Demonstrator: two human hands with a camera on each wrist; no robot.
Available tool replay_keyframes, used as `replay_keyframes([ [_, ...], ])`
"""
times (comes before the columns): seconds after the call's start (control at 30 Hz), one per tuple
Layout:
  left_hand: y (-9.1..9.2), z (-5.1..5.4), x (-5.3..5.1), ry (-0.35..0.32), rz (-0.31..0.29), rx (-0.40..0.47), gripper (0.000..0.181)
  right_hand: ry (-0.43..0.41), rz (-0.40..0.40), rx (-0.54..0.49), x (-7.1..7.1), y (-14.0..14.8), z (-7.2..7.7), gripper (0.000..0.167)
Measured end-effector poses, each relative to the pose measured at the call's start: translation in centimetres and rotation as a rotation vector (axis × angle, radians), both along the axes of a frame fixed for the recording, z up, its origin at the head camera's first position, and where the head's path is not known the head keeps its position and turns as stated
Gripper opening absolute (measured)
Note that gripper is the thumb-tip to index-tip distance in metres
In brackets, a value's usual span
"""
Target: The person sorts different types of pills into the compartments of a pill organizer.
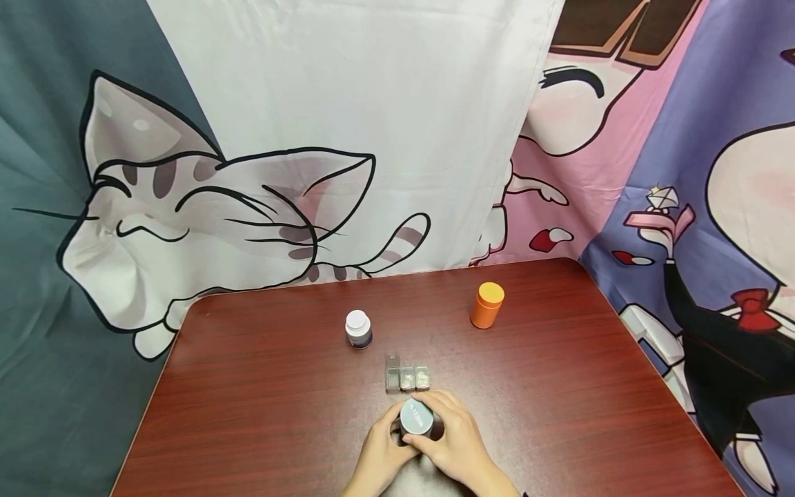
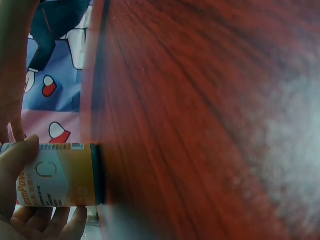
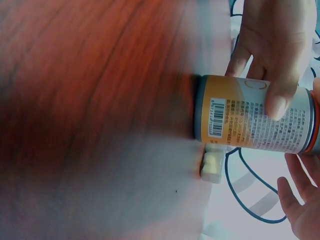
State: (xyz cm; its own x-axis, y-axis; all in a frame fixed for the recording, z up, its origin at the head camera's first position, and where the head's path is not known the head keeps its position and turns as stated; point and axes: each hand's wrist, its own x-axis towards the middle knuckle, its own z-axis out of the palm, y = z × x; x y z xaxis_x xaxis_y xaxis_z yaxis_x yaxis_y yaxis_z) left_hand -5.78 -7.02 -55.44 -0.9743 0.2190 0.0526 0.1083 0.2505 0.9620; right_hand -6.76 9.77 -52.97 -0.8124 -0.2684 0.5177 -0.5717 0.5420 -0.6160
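Here, holding a grey-lidded bottle [image 3: 245, 116] upright at the table [image 1: 248, 393], with fingers of the left hand [image 1: 380, 452] clamped round its side and those of the right hand [image 1: 458, 436] round its lid [image 1: 416, 415]. Standing just before the clear boxes [image 1: 407, 379].

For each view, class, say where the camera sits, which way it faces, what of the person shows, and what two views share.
Head: on the head, facing forward and down at the table; left hand and right hand show, round the jar.
Left wrist: on that wrist, low across the table towards the purple cloth; parts of both hands show.
Right wrist: on that wrist, also low, towards the white cloth; parts of both hands show.
Shared: both wrist views show the jar's printed side.
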Motion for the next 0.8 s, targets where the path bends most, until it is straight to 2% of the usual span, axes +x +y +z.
replay_keyframes([
  [0.2, -0.1, 0.0, -0.3, 0.005, -0.001, -0.036, 0.064, 0.026, 0.041, 0.012, -0.5, 0.3, 0.1, 0.062],
  [0.33, -0.4, 0.1, -0.5, 0.017, -0.035, -0.039, 0.064, 0.024, 0.094, 0.010, -0.8, 0.7, 0.1, 0.063],
  [0.43, -0.5, 0.2, -0.6, 0.023, -0.061, -0.036, 0.063, -0.016, 0.159, 0.020, -1.0, 1.0, 0.4, 0.066],
  [0.6, -0.6, 0.3, -0.6, -0.007, -0.068, -0.037, 0.064, -0.140, 0.253, 0.072, -1.1, 1.5, 1.0, 0.069],
  [0.7, -0.5, 0.3, -0.6, -0.032, -0.068, -0.031, 0.065, -0.147, 0.263, 0.112, -0.8, 1.4, 1.3, 0.069],
  [0.8, -0.4, 0.2, -0.6, -0.061, -0.070, -0.020, 0.066, -0.120, 0.222, 0.144, -0.3, 1.2, 1.3, 0.072],
])
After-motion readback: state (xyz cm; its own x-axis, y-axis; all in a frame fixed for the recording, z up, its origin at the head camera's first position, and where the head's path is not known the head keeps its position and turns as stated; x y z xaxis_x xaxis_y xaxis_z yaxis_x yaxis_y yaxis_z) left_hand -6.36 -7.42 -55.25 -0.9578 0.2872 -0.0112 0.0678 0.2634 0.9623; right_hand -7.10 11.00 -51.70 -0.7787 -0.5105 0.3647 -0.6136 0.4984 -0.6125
